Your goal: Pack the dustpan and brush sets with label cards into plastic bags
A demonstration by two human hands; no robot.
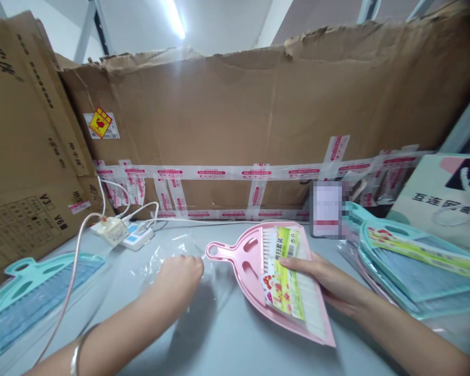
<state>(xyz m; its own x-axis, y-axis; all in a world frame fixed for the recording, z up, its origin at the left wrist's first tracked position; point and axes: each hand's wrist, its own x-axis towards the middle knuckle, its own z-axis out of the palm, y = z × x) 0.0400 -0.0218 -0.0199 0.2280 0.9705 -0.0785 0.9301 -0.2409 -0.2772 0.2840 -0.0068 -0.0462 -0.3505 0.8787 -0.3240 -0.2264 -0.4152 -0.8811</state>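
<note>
My right hand (pixel 329 279) grips a pink dustpan (pixel 254 261) by its right side, with the thumb on top of the label. A white-bristled brush (pixel 311 297) lies in the pan under a yellow-green card label (pixel 288 271). The pan's looped handle points left toward my left hand (pixel 182 277). That hand is closed in a fist on a clear plastic bag (pixel 168 248), which spreads out behind and around it above the grey table.
At left lies a teal dustpan and brush (pixel 43 292) in clear wrap. Several wrapped teal sets (pixel 419 261) are stacked at right. A phone (pixel 327 209) leans against the cardboard wall (pixel 219 115). White cables run from a power strip (pixel 135 236) across the left side.
</note>
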